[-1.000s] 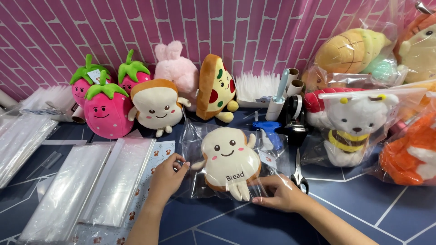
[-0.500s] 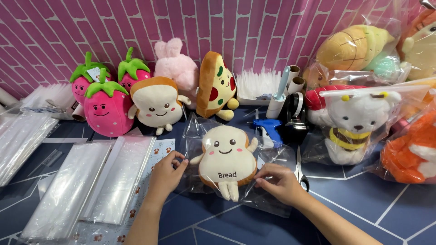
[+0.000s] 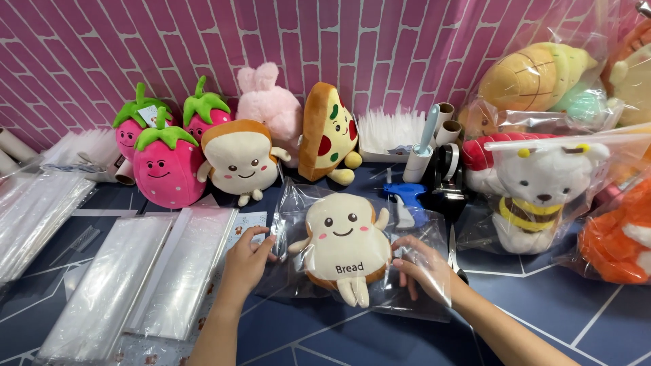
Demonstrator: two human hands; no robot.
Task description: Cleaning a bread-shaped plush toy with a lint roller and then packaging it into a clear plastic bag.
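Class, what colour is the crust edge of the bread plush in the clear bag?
Brown, around a cream face: bread plush, head view.

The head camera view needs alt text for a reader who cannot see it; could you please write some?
Two bare hands, left hand and right hand, hold the sides of a clear plastic bag containing a toast-shaped plush toy lying on a dark blue table. Behind it, strawberry plushes, a pizza-slice plush and bagged toys line a pink brick wall.

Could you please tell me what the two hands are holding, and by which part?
Both hold the clear bag around the bread plush: left hand at its left edge, right hand at its right side.
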